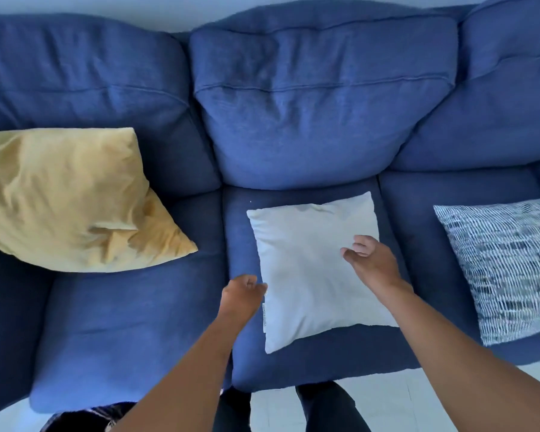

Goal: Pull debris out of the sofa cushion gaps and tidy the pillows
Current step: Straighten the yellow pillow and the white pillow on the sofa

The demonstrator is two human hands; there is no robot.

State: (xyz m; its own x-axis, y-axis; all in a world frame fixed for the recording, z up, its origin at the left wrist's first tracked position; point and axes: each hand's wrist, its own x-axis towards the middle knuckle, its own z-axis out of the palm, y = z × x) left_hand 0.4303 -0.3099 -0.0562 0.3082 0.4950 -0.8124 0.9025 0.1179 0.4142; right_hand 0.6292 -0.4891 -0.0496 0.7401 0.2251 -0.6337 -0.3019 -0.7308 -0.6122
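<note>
Two hands reach toward one pillow. The left hand (242, 291) is at the left edge of the white pillow (315, 269), its fingers loosely curled and holding nothing that I can see. The right hand (371, 257) hovers over the right part of the pillow, fingers relaxed and a little bent, also with nothing in it.

To lift well, I think each hand should take one side edge, not the middle, so that the pillow rises level and the seat gaps beside it become visible.

The white pillow lies flat on the middle seat cushion (325, 366) of the blue sofa, turned a little, with soft wrinkles and a small tag on its left edge. A yellow pillow (72, 201) leans on the left seat; a patterned pillow (508, 269) lies on the right one. No debris is plainly visible.
</note>
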